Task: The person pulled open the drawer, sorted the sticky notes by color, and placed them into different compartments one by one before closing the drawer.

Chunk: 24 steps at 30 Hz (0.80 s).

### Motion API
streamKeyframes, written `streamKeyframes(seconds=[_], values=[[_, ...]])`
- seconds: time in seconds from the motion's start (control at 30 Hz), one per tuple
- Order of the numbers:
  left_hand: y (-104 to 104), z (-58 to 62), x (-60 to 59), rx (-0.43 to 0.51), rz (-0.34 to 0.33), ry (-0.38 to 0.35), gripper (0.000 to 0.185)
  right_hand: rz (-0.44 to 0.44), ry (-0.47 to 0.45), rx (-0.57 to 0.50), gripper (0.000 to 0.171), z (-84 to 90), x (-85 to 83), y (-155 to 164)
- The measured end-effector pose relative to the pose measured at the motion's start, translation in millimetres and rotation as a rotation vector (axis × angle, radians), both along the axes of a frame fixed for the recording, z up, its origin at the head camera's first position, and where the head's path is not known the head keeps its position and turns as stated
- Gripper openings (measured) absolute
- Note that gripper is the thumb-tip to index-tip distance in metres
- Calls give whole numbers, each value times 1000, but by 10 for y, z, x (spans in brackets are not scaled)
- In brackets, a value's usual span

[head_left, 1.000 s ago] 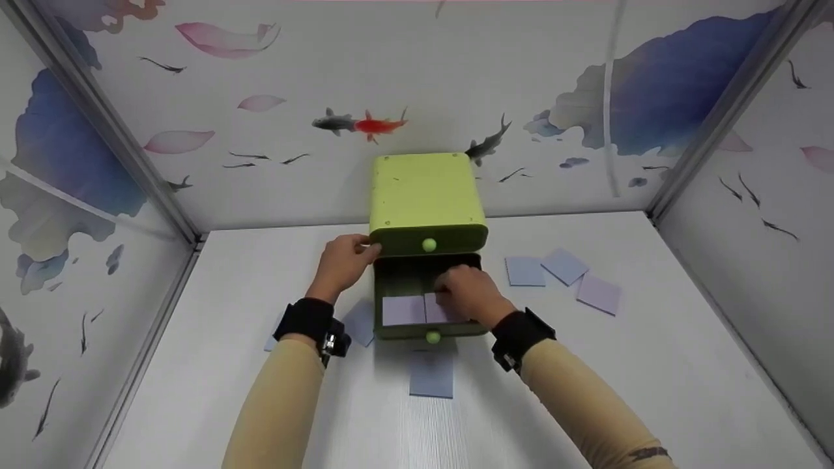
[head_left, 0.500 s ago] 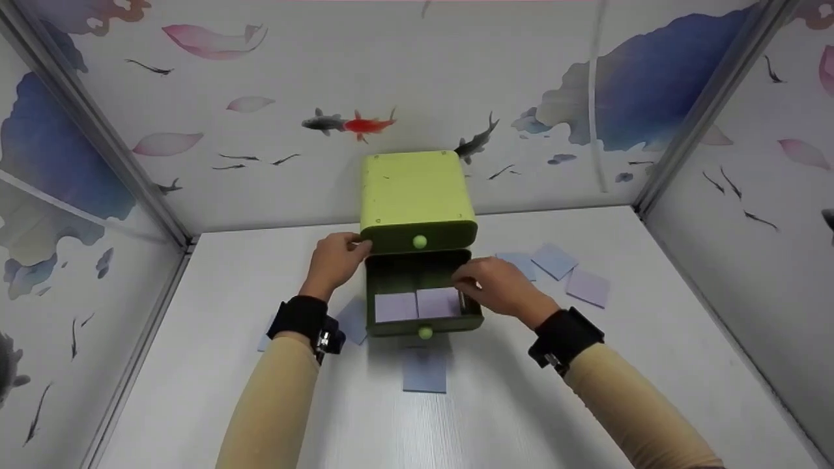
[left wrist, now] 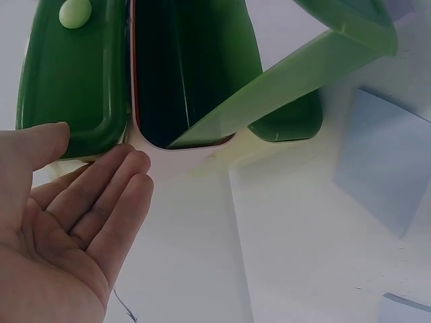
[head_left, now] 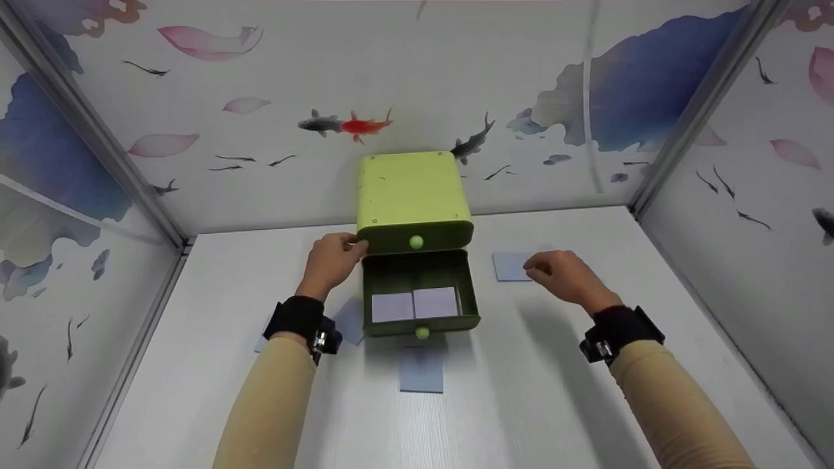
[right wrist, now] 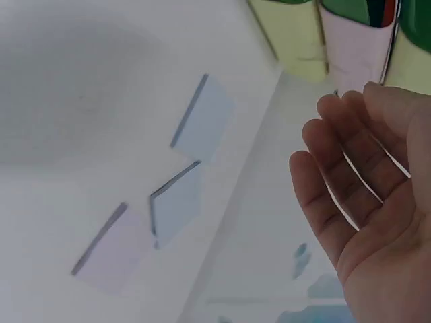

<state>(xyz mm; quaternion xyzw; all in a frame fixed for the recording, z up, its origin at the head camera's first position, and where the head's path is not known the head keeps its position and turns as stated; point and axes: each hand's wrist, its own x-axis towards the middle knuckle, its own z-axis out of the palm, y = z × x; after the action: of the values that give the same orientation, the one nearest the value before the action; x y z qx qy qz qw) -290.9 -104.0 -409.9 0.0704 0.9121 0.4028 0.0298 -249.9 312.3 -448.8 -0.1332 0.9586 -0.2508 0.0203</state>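
Note:
A lime-green two-drawer box (head_left: 413, 193) stands at the back of the white table (head_left: 586, 391). Its lower drawer (head_left: 456, 273) is pulled out, and two lilac note pads (head_left: 393, 306) (head_left: 435, 301) lie side by side at the front of it. My left hand (head_left: 335, 257) touches the box's left front corner; in the left wrist view its fingers (left wrist: 101, 202) are straight and the palm is bare. My right hand (head_left: 559, 273) hovers, holding nothing, over loose pads right of the box, with a blue pad (head_left: 509, 266) at its fingertips. The right wrist view shows three pads (right wrist: 205, 121) (right wrist: 176, 205) (right wrist: 114, 249) below the open palm (right wrist: 367, 195).
Another blue pad (head_left: 421, 371) lies just in front of the drawer's knob (head_left: 422, 333). More pads (head_left: 352, 320) lie left of the drawer, partly hidden by my left wrist. Painted walls close in the table at the back and on both sides.
My right hand has come out of the drawer and moved right, over the loose pads. The second lilac pad now lies uncovered in the drawer. The left hand has stayed at the box.

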Motion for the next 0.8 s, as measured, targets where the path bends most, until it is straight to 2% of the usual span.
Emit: streamKeyframes(seconds=[0.17, 0.4, 0.63, 0.8], values=[[-7, 9, -3, -13, 2, 13, 44, -107, -80, 52, 35, -199, 45, 317], [-5, 15, -11, -27, 11, 25, 42, -171, -211, 159, 54, -478, 120, 589], [1, 9, -18, -22, 30, 12, 44, -212, -319, 182, 62, -741, 111, 708], [-12, -19, -37, -5, 27, 7, 44, -243, -357, 172, 67, -827, 94, 690]])
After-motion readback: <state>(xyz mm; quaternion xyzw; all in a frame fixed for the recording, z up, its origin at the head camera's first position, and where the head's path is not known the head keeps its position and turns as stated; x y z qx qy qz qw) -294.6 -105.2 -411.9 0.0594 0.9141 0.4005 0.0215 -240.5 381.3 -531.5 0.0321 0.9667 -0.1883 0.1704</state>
